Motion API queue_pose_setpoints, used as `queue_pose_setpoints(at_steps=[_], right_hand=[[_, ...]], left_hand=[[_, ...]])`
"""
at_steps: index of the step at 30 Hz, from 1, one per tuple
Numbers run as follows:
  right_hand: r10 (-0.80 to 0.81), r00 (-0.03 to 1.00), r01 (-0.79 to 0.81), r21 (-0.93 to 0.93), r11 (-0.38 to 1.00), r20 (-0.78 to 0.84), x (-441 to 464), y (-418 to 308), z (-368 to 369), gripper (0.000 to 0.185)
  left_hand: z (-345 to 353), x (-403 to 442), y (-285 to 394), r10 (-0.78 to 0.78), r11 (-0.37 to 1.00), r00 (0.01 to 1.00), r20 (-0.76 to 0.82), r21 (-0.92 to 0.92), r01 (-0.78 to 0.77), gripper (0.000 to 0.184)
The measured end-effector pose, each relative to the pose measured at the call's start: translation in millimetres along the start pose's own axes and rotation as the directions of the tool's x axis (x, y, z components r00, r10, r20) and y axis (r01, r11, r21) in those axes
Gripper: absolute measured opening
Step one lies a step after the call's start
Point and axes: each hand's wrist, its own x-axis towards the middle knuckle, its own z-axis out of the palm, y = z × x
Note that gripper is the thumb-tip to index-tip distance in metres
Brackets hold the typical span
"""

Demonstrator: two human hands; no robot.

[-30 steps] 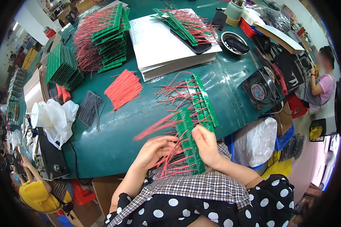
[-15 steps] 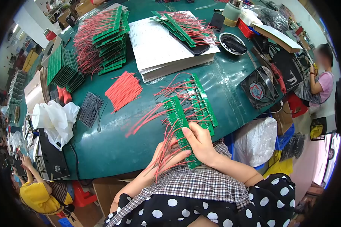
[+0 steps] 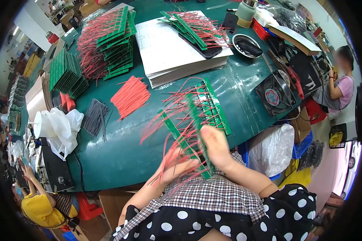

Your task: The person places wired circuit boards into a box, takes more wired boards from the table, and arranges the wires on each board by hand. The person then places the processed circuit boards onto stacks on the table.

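Note:
My left hand (image 3: 180, 164) is closed on a narrow green circuit board (image 3: 173, 129), with red wires trailing over the fingers and wrist. Close beside it, my right hand (image 3: 215, 147) grips a second green circuit board (image 3: 194, 114), smeared by motion and stood nearly on edge. The lower ends of both boards come close together above my lap; whether they touch I cannot tell. Just beyond, more wired boards (image 3: 217, 106) lie on the green table (image 3: 124, 160), partly hidden behind the held ones.
Left of the hands lie red wires (image 3: 130, 97) and dark wires (image 3: 95, 116). Farther back stand stacked wired boards (image 3: 118, 44), bare boards (image 3: 68, 72) and a paper stack (image 3: 165, 60) bearing boards and a phone. A fan (image 3: 275, 94) is at right; co-workers sit at both sides.
The boards in my hands have separated: one now leans left in my left hand, the other is turned on edge in my right. The right hand has blurred with motion.

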Motion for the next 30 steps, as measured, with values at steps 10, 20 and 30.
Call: queue_pose_setpoints(at_steps=[10, 20, 30], right_hand=[[-0.163, 0.984, 0.101, -0.517, 0.85, -0.077, 54, -17, -76, 0.028], [0.111, 0.992, -0.117, -0.098, 0.988, -0.067, 34, -42, -69, 0.035], [-0.326, 0.938, 0.298, -0.749, 0.591, 0.117, 76, -87, -52, 0.027]], left_hand=[[-47, -21, 72, 0.433, 0.889, 0.842, -0.321, 0.0, -0.457, 0.016], [28, 73, 49, 0.175, 0.964, 0.977, 0.123, 0.18, -0.195, 0.024], [-28, 52, 63, 0.632, 0.456, 0.754, -0.181, 0.873, -0.172, 0.014]])
